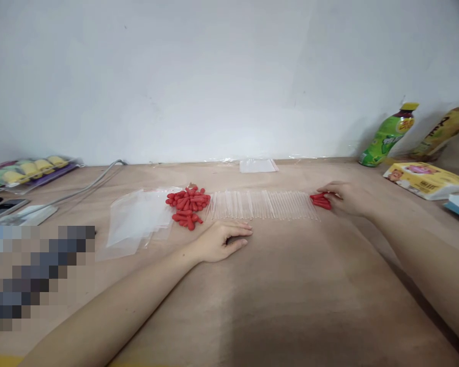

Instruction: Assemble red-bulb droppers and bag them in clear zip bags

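Note:
My left hand (224, 241) rests on the table with its fingers stretched out to the right and the thumb apart; nothing is in it. Just beyond it lies a long row of thin clear tubes (263, 205), side by side. A heap of small red rubber bulbs (187, 203) sits at the row's left end. At the right end, my right hand (340, 199) has its fingertips closed on a red rubber bulb (321, 201) within a small group. The fingers partly hide these bulbs. Clear plastic zip bags (137, 219) lie left of the heap.
A green drink bottle (386, 135) leans against the wall at the right, behind a yellow tissue pack (430, 179). A small white packet (258, 165) lies by the wall. A grey cable (87, 187) and a phone (5, 210) are at the left.

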Available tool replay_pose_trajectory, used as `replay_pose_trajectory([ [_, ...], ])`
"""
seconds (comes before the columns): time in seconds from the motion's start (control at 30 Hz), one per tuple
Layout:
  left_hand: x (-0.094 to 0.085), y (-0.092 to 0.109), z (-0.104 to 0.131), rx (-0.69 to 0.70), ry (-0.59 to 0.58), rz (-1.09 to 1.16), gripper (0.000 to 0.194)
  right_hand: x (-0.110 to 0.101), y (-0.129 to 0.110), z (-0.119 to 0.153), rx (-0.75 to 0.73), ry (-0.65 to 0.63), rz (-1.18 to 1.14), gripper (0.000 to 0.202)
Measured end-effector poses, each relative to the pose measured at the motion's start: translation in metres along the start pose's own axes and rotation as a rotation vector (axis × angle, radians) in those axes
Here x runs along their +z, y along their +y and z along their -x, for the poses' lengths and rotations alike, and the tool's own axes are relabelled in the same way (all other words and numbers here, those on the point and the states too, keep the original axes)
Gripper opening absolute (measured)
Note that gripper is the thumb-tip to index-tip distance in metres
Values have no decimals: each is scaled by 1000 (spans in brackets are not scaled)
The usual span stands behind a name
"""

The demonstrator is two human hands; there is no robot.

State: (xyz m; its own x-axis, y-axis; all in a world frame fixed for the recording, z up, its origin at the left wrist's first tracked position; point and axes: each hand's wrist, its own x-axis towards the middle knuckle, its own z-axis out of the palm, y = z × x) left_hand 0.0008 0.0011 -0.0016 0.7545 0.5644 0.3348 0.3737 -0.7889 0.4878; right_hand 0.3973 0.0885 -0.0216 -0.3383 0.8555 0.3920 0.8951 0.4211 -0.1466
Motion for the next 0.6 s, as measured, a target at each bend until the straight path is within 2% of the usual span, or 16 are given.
replay_pose_trajectory([
  [0.33, 0, 0, 0, -2, -3, -13, 30, -7, 0, 3, -96, 34, -15, 31],
  [0.5, 0, -1, 1, -10, -5, -12, 30, -12, -4, 6, -81, 74, -52, 30],
  [0.6, 0, -2, 1, -6, -3, -19, 30, -20, -16, 5, -18, 136, -80, 31],
])
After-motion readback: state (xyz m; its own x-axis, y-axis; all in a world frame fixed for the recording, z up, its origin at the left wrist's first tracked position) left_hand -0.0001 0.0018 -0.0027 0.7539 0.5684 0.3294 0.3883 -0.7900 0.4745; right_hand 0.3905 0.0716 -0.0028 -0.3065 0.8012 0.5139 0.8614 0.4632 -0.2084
